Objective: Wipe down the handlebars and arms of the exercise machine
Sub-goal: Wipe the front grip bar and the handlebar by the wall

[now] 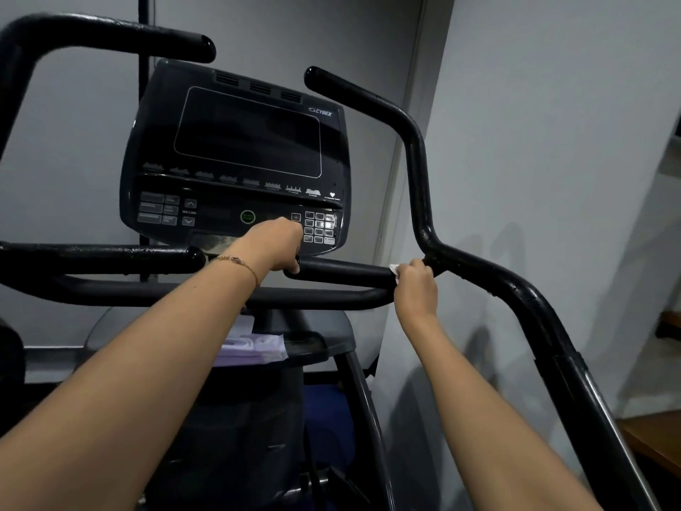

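A black exercise machine fills the view. Its right inner handlebar (346, 271) runs level below the console. My left hand (274, 245) grips the free left end of that bar. My right hand (415, 285) wraps round the bar's right end, where it meets the right moving arm (420, 171), and holds a small white wipe (394, 269) against the bar; only a corner of the wipe shows. The left inner handlebar (110, 258) and the left moving arm (110, 35) are untouched.
The Cybex console (239, 156) with its dark screen and keypad sits just behind my left hand. A purple wipe packet (254, 348) lies on the grey tray (324, 344) below the bars. Grey walls stand close behind and to the right. A wooden surface (656, 444) is at lower right.
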`<state>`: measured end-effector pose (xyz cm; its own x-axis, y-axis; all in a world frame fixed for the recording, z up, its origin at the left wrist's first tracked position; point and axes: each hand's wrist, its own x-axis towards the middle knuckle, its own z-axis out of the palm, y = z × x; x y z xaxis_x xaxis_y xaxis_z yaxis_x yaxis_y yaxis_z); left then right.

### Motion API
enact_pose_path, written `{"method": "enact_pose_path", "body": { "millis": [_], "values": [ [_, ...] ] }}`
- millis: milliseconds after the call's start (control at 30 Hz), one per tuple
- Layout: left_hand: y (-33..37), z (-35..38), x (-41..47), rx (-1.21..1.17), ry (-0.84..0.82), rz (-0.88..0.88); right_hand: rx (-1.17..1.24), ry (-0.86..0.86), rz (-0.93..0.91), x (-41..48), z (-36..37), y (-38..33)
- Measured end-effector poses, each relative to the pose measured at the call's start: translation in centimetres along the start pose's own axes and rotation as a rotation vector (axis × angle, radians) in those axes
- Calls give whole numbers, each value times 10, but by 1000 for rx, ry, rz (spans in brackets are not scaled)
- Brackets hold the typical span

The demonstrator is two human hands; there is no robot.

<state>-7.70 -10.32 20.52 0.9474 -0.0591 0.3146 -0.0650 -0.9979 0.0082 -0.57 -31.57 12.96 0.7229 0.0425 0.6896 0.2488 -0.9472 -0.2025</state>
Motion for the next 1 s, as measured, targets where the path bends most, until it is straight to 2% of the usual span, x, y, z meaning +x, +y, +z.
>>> {"method": "enact_pose_path", "body": {
  "millis": [133,233,300,367,433,500,567,633,700,767,833,1000],
  "values": [
    [2,1,-2,64,10,-2,-106,-51,-132,-2,-1,2],
    [6,2,-6,93,23,-27,-236,-83,-99,7,-10,2],
    [10,3,-11,128,50,-51,-187,-113,-42,9,-15,-6],
    [14,7,-17,154,90,-83,79,-177,92,8,-22,-6],
    [18,14,-23,199,146,-115,539,-251,259,-2,-32,-2],
    [27,27,-28,217,246,-90,818,-212,319,-20,-45,2],
    [43,41,-31,55,384,-17,952,-206,303,-38,-56,3],
    [66,47,-35,-371,410,7,1020,-197,289,-50,-68,2],
    [89,48,-33,-899,260,-3,1040,-165,281,-55,-79,3],
    [108,48,-33,-1241,125,-2,1014,-139,265,-60,-88,5],
    [121,45,-37,-1376,33,20,982,-124,259,-66,-96,7],
    [128,35,-52,-1419,-63,136,1029,-148,226,-80,-117,8]
  ]
}}
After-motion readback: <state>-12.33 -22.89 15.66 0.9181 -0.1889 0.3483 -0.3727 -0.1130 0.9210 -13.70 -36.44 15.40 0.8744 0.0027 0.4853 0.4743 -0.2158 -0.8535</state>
